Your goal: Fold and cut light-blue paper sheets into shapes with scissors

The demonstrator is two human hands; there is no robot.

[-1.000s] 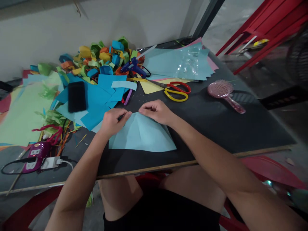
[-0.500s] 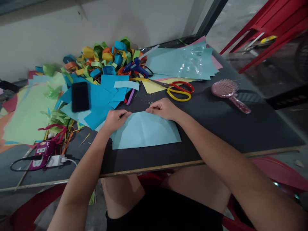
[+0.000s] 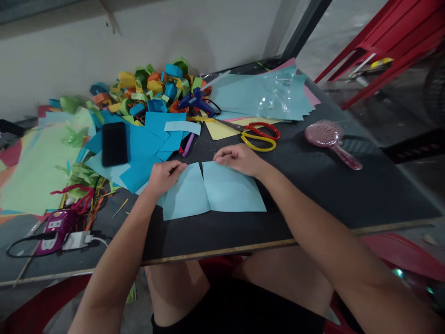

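Observation:
A light blue sheet of paper (image 3: 233,190) lies before me on the dark table, torn along its middle crease from the far edge almost to the near edge. My left hand (image 3: 167,176) pinches the far edge of the left half between thumb and fingers. On the right half, my right hand (image 3: 237,157) grips the far edge, fingers curled and thumb on top. Beyond the right hand lie scissors (image 3: 259,137) with one red and one yellow handle. Bright blue paper pieces (image 3: 141,144) are left of the sheet, with a black phone (image 3: 114,144) on them.
A heap of coloured folded paper pieces (image 3: 139,93) rests against the wall, beside a blue glue gun (image 3: 196,101). A pink hairbrush (image 3: 325,134) lies at right. Plastic-wrapped light blue paper (image 3: 243,95) is at the back. A purple device (image 3: 57,229) with cables sits at left.
The creased sheet was whole along its far edge and now has a long tear down the middle. My hands have moved slightly apart, each keeping its half.

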